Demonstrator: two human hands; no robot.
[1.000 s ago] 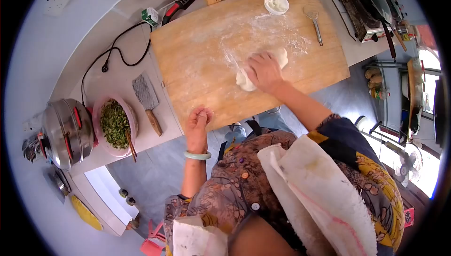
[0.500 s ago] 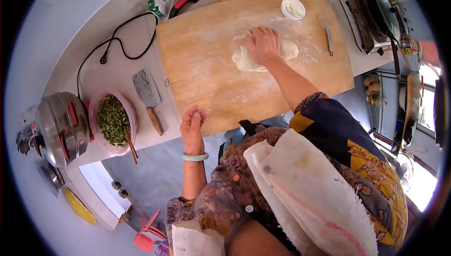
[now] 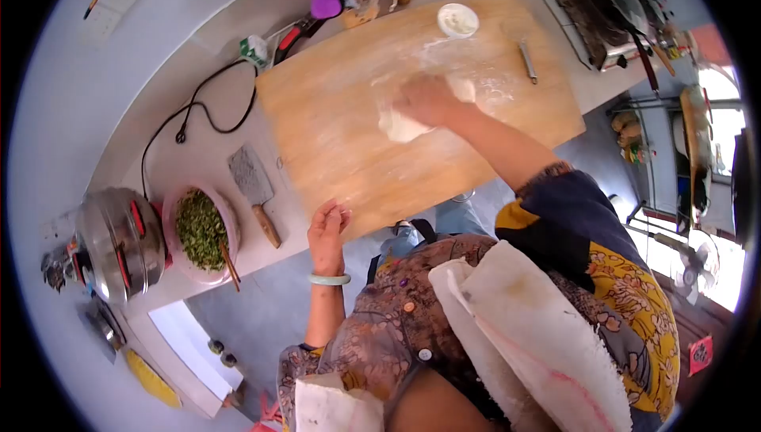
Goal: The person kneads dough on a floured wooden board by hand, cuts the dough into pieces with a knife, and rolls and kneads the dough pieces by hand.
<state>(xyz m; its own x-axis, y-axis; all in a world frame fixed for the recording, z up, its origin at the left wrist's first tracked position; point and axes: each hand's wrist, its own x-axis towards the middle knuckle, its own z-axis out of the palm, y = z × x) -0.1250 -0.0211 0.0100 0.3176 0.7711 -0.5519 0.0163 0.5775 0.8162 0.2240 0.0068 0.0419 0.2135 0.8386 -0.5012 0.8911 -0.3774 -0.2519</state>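
A pale lump of dough lies on the floured wooden board. My right hand presses down on the dough and grips it, its fingers blurred by motion. Part of the dough shows to either side of that hand. Over the board's near left edge is my left hand, away from the dough. Its fingers are loosely curled in towards the thumb, with nothing visible in them. A pale green bangle circles the left wrist.
Left of the board are a cleaver, a pink bowl of chopped greens with chopsticks, a steel pot and a black cord. A white bowl and a metal-handled tool rest on the board. A stove stands right.
My right hand has shifted left and slightly down across the board, pushing the dough, which is now more spread out. My left hand stays near the board's edge. The camera view has tilted.
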